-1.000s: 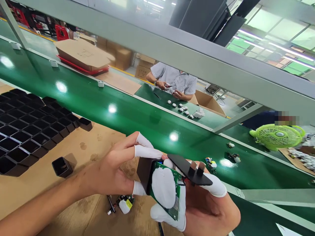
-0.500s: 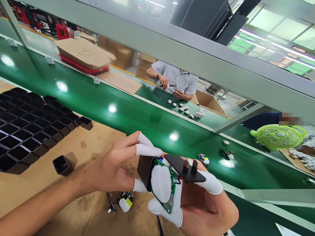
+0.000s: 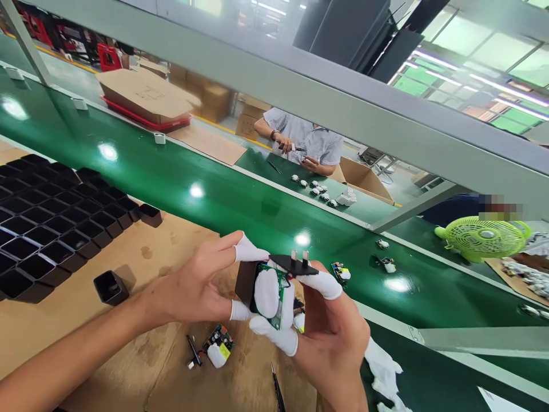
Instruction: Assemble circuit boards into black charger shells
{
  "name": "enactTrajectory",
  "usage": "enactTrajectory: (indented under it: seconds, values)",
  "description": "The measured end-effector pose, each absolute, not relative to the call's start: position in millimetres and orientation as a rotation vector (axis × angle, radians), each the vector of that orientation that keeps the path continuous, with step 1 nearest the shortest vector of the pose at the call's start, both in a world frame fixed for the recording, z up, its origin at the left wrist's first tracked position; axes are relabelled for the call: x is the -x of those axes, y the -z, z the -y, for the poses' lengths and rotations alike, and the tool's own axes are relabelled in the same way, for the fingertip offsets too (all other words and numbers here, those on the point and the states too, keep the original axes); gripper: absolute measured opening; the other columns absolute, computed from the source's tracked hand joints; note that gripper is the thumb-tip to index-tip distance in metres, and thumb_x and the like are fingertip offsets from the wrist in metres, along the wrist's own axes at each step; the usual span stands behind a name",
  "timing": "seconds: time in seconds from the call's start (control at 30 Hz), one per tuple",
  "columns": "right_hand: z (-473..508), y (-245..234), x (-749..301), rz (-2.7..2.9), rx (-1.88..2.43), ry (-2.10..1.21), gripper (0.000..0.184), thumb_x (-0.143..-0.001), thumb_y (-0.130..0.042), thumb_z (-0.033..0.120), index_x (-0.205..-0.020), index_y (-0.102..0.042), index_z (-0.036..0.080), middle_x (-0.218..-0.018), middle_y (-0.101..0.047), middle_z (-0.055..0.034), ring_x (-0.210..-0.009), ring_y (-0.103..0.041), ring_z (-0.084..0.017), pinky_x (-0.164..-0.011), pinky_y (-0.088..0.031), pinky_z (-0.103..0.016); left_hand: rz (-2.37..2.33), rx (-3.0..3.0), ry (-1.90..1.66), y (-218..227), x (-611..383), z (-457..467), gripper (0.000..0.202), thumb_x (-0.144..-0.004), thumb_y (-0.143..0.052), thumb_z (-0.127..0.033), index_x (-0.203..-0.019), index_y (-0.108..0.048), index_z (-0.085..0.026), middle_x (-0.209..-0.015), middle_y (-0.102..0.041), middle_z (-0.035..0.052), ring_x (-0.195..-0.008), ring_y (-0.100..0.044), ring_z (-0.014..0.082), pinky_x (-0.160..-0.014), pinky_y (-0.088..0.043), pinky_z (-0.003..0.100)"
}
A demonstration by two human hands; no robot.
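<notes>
Between fingers of left hand (image 3: 189,290), black housing (image 3: 245,283) clamped; between those of right hand (image 3: 332,337), circuit board (image 3: 281,296) at its mouth and pronged plate (image 3: 290,264) pinched. Board likely light, fragile; best gripped by edges.

Middle's jammed: a held housing (image 3: 246,280) and circuit board (image 3: 268,294) fill the space between left hand (image 3: 193,292) and right hand (image 3: 321,332)! Bare cardboard (image 3: 180,240) opens a lane leftward, up to massed black housings (image 3: 55,234), one lone housing (image 3: 110,288) pinching it. Below, a gap slips between a loose board (image 3: 219,346) and tweezers (image 3: 278,389). Overhead, a beam (image 3: 300,103) cuts across.
</notes>
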State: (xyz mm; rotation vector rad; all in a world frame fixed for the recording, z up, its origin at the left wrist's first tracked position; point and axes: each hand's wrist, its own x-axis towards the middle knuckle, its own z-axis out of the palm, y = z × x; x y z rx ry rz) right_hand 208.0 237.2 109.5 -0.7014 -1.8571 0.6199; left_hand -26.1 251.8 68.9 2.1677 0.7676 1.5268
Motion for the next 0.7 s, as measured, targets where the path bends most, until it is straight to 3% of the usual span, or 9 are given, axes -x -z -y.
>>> enactTrajectory:
  seconds: [0.13, 0.23, 0.37, 0.5, 0.7]
  values:
    - [-244, -105, -205, 1.795, 0.764, -0.731, 0.057, -0.078, -0.108, 0.036, -0.126, -0.079, 0.029, -0.108, -0.082, -0.005, -0.092, -0.08, -0.024, -0.082, -0.07, -0.035, -0.797, -2.11, -1.493, -73, 27, -249, 0.07, -0.078, -0.103, -0.025, -0.142, -0.074, -0.021, -0.118, -0.08, 0.0109, -0.11, -0.074, 0.0292, -0.099, -0.062, 0.042]
    - [-243, -95, -196, 1.72, 0.723, -0.882, 0.057, -0.078, -0.108, 0.037, -0.126, -0.079, 0.029, -0.116, -0.085, -0.0068, -0.105, -0.084, -0.027, -0.092, -0.071, -0.037, -0.861, -2.002, -1.441, -82, 29, -232, 0.059, -0.079, -0.099, -0.02, -0.134, -0.077, -0.021, -0.114, -0.079, 0.0076, -0.105, -0.074, 0.0255, -0.095, -0.062, 0.038]
    - [-216, -79, -185, 1.647, 0.706, -1.072, 0.059, -0.078, -0.107, 0.042, -0.128, -0.078, 0.029, -0.122, -0.085, -0.0099, -0.114, -0.085, -0.031, -0.101, -0.072, -0.044, -1.029, -1.855, -1.444, -78, 32, -184, 0.055, -0.076, -0.101, -0.026, -0.126, -0.079, -0.02, -0.109, -0.078, 0.0059, -0.098, -0.073, 0.0234, -0.09, -0.063, 0.036]
    - [-166, -58, -183, 1.689, 0.822, -1.151, 0.06, -0.079, -0.107, 0.041, -0.13, -0.077, 0.029, -0.124, -0.085, -0.0096, -0.115, -0.085, -0.03, -0.104, -0.071, -0.042, -1.15, -1.71, -1.421, -47, 31, -125, 0.055, -0.081, -0.099, -0.032, -0.13, -0.079, -0.02, -0.113, -0.079, 0.0083, -0.1, -0.075, 0.0248, -0.09, -0.065, 0.036]
    - [-113, 5, -184, 1.797, 0.897, -1.175, 0.056, -0.084, -0.102, 0.047, -0.13, -0.078, 0.027, -0.12, -0.084, -0.008, -0.109, -0.084, -0.027, -0.098, -0.07, -0.037, -1.275, -1.584, -1.282, 27, 25, -65, 0.054, -0.087, -0.097, -0.048, -0.129, -0.078, -0.019, -0.12, -0.08, 0.0121, -0.113, -0.076, 0.0283, -0.105, -0.064, 0.042]
